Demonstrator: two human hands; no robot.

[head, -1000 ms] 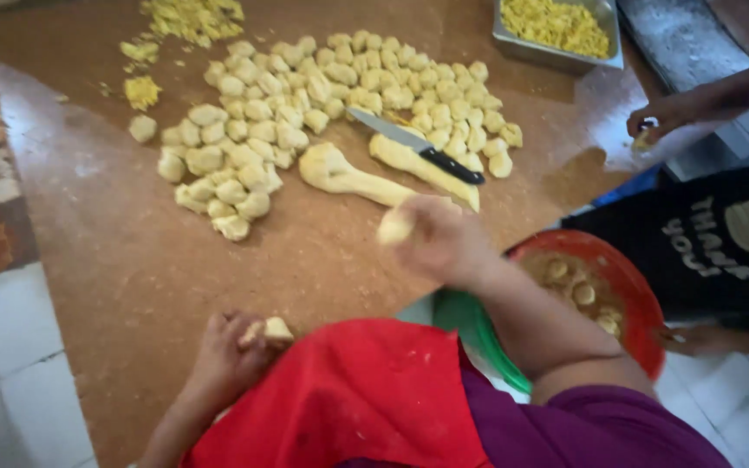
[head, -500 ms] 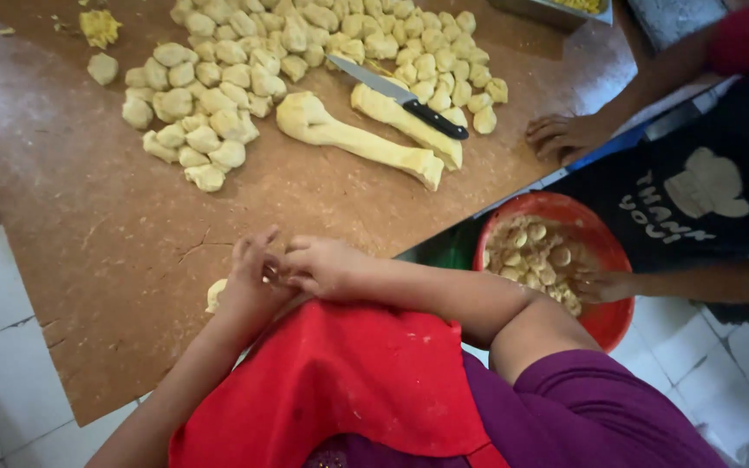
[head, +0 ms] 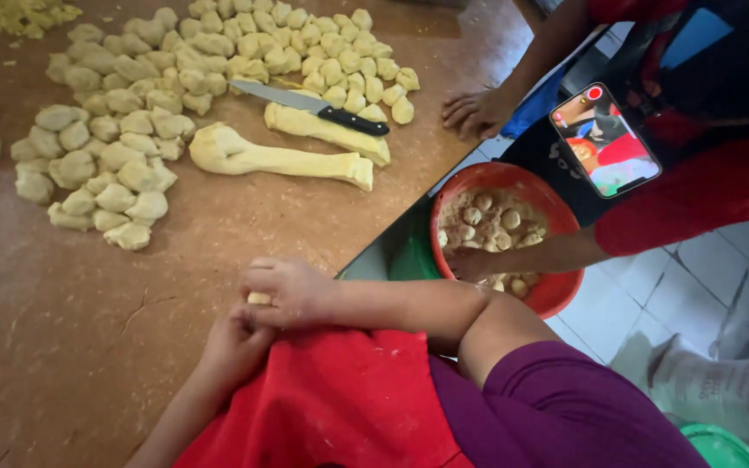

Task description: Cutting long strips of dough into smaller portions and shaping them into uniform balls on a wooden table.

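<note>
Right hand (head: pixel 292 290) cupped over left hand (head: pixel 240 334), both clenched on one small dough piece (head: pixel 259 299), pressed between the palms, apparently to round it, at the near edge of the counter (head: pixel 88 329). Beyond the hands: two dough logs (head: pixel 283 159), one black-handled knife (head: pixel 314 106) laid across them for cutting, and cut dough lumps (head: pixel 123 147) too many to count. Right of the hands, one red bowl (head: pixel 556 290) collects rolled balls; a co-worker's hand (head: pixel 470 264) reaches into it.

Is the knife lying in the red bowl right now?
No, the knife lies on the brown table among the dough pieces, apart from the red bowl.
</note>
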